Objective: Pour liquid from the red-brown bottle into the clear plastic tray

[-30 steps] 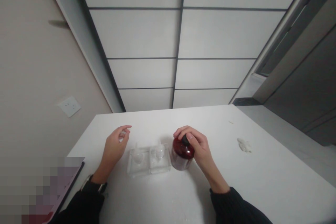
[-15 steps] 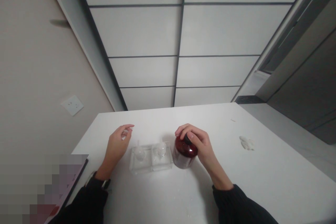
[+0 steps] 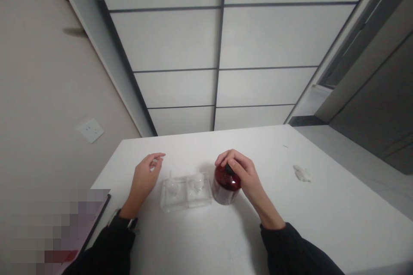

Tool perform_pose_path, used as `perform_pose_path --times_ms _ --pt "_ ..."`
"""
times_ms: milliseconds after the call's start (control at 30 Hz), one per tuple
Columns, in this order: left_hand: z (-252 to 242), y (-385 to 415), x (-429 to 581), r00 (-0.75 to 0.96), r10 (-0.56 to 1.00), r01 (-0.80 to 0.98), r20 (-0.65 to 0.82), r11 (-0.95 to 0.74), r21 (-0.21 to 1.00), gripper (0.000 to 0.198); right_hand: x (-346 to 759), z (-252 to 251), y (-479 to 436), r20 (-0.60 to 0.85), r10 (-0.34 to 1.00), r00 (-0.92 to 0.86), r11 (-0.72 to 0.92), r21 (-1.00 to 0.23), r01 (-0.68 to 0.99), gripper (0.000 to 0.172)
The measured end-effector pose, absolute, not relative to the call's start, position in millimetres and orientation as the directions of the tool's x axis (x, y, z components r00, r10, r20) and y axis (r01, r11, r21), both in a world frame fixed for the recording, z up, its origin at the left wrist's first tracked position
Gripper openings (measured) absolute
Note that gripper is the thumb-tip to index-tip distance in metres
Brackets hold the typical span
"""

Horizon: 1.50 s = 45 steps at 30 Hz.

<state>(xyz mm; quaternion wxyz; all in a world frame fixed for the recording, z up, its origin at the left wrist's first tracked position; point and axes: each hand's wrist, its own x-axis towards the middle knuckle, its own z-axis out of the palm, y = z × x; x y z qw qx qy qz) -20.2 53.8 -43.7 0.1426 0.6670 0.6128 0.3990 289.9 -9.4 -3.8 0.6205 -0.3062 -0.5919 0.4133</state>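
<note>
My right hand (image 3: 240, 169) grips the black cap of a dark red bottle (image 3: 226, 185), its fingers curled over the top. The bottle stands upright on the white table and has a pale label or lower part. Left of it, close beside it, lies a clear two-part container (image 3: 187, 200) with a round, clear knob-like piece over each compartment. My left hand (image 3: 146, 174) hovers left of this container, its fingers loosely bent and apart, with nothing visible in them.
A crumpled whitish tissue-like piece (image 3: 302, 173) and a thin scrap (image 3: 285, 146) lie on the right side of the white table (image 3: 200, 245). A dark-edged, partly blurred flat object (image 3: 97, 219) is at the lower left. A wall with a socket (image 3: 91, 130) rises at left, and white panels (image 3: 174, 38) stand behind.
</note>
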Motion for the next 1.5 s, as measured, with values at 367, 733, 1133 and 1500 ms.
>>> perform_pose_path --times_ms 367,733,1133,1500 --pt "-41.3 52.0 -19.7 -0.037 0.933 0.715 0.357 -0.225 0.662 0.041 286.0 -6.3 -12.2 0.469 0.883 0.017 0.466 -0.872 -0.150 0.047" --pt "-41.0 51.7 -18.5 -0.035 0.937 0.706 0.347 -0.223 0.673 0.041 286.7 -2.7 -13.5 0.443 0.896 0.018 0.441 -0.887 -0.139 0.034" --pt "-40.5 51.6 -18.0 -0.032 0.937 0.706 0.347 -0.225 0.671 0.041 283.6 -7.1 -13.5 0.455 0.888 0.070 0.460 -0.870 -0.176 0.059" --pt "-38.8 51.0 -16.5 -0.032 0.934 0.697 0.356 -0.234 0.677 0.040 283.1 -6.9 -13.3 0.441 0.894 0.081 0.448 -0.877 -0.172 0.054"
